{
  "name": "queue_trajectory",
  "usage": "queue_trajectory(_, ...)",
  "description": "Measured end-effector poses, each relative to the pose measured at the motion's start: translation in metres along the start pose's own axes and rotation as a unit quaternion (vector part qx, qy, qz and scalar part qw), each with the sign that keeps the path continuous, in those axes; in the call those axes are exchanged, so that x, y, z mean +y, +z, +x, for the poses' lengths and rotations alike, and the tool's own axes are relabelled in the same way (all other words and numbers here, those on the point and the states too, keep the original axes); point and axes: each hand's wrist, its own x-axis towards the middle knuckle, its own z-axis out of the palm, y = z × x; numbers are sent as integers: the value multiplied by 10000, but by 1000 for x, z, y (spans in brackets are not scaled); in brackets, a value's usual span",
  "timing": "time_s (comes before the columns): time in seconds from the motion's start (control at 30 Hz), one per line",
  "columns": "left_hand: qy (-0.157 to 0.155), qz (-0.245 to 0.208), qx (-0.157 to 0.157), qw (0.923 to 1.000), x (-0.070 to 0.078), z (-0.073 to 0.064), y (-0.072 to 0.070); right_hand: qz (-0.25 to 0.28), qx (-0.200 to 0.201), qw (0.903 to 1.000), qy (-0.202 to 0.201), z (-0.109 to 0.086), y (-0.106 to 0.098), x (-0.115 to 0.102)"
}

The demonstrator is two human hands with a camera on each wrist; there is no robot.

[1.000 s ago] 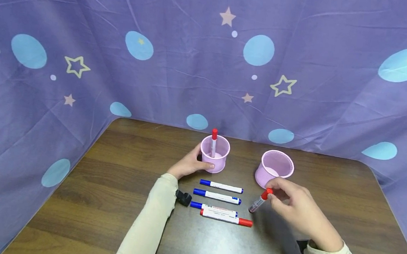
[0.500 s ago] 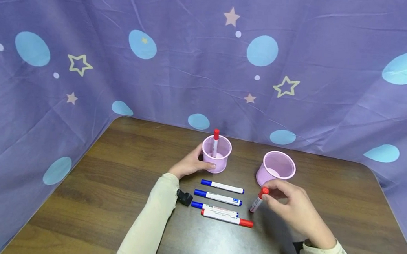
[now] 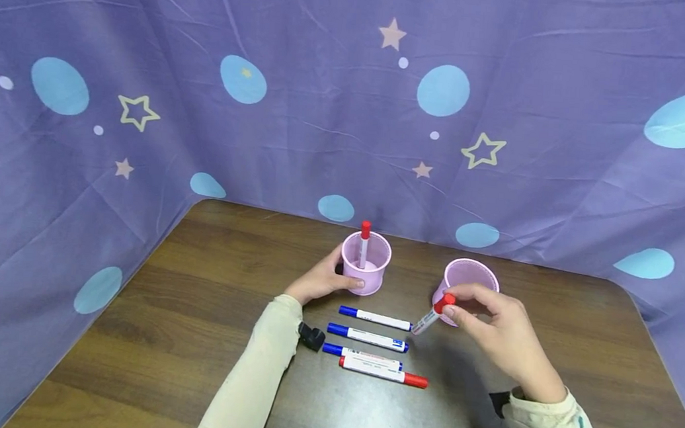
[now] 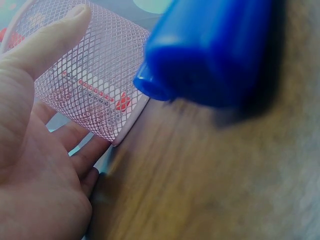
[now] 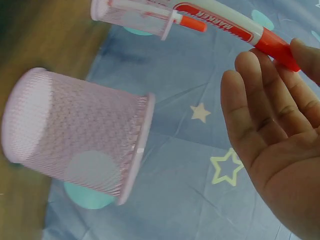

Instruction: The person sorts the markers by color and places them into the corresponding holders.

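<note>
My left hand [image 3: 324,280] grips the left pink mesh pen cup [image 3: 370,281], thumb on the near side and fingers around the far side. Inside that cup a red-capped marker [image 3: 364,245] stands upright, its cap above the rim. Between thumb and fingertips my right hand [image 3: 507,335] pinches a second red marker [image 3: 428,319] by its cap, barrel slanting down to the left, as the right wrist view also shows. Just behind this hand stands the other pink mesh pen cup [image 5: 82,135], partly hidden by the fingers in the head view.
Three blue markers, the nearest cup one [image 3: 375,318], a middle one [image 3: 368,337] and a lower one [image 3: 362,356], lie on the wooden table [image 3: 191,336]. A red marker [image 3: 383,370] lies against the lowest. A purple curtain [image 3: 302,105] hangs behind.
My right hand has lifted the red marker off the table area, up and slightly left, toward the far side. The left hand keeps its hold on the cup.
</note>
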Motion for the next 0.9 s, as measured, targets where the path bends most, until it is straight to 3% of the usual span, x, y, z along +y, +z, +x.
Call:
queue_trajectory(0.47, 109, -95, -105, 9998, 0, 2, 3, 404, 584, 9974, 129, 64, -3, -14)
queue_trajectory(0.73, 103, 11, -58, 9999, -1, 2, 0, 548, 398, 9977, 73, 94, 19, -20)
queue_trajectory(0.9, 68, -27, -51, 10000, -1, 1, -2, 336, 254, 9991, -18, 107, 42, -22)
